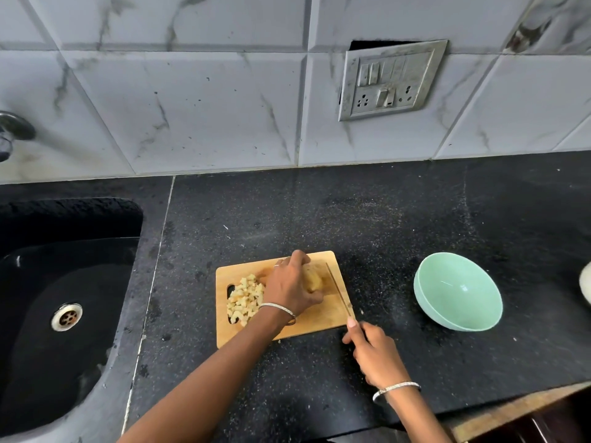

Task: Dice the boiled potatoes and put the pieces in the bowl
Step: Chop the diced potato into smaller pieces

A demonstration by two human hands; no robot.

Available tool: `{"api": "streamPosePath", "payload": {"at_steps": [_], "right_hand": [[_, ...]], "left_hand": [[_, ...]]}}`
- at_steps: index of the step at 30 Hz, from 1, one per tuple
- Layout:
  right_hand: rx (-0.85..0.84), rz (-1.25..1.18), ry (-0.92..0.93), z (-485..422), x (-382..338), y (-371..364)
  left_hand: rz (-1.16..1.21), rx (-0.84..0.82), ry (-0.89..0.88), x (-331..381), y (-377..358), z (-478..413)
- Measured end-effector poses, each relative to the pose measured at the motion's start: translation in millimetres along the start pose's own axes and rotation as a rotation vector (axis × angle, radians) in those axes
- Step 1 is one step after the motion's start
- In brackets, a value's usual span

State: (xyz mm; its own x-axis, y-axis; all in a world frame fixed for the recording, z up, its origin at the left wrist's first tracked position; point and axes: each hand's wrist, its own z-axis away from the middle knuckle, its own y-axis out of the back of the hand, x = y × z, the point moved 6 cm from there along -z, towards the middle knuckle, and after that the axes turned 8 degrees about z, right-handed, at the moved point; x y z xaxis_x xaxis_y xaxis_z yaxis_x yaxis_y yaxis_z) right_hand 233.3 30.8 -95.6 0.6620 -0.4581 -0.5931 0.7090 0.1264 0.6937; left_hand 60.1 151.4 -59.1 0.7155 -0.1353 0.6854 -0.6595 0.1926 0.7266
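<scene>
Left hand: your left hand point(292, 284) lies over the middle of the cutting board point(319, 326), fingers curled down round the potato point(314, 282) and holding it against the wood.
Right hand: your right hand point(372, 350) is closed round the handle of the knife point(339, 289), one fingertip stretched forward to the base of the blade. The handle itself is hidden in the grip.
Knife: thin blade seen edge-on, running away from you over the right part of the board, just beside the potato. You cannot tell from this view whether it touches the potato.
Potato: one pale yellow lump, partly covered by your left fingers, on the board's right half.
Diced pieces point(244, 298): small pale cubes heaped on the board's left half, beside your left wrist, partly over the handle slot.
Bowl point(423, 303): mint green, on the tabletop point(351, 212) to the right of the board, apart from both hands.
Wrists: a silver bangle on each.
Surroundings: black sink point(105, 346) with metal drain at left; switch plate point(391, 79) on the marbled wall tiles.
</scene>
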Motion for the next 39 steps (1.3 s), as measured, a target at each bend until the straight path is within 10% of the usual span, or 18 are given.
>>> {"api": "streamPosePath", "payload": {"at_steps": [39], "right_hand": [[0.082,0.259,0.206,-2.9,-85.3,-24.4]], "left_hand": [[0.154,0.064,-0.026,-32.6,10.1,19.6]]}}
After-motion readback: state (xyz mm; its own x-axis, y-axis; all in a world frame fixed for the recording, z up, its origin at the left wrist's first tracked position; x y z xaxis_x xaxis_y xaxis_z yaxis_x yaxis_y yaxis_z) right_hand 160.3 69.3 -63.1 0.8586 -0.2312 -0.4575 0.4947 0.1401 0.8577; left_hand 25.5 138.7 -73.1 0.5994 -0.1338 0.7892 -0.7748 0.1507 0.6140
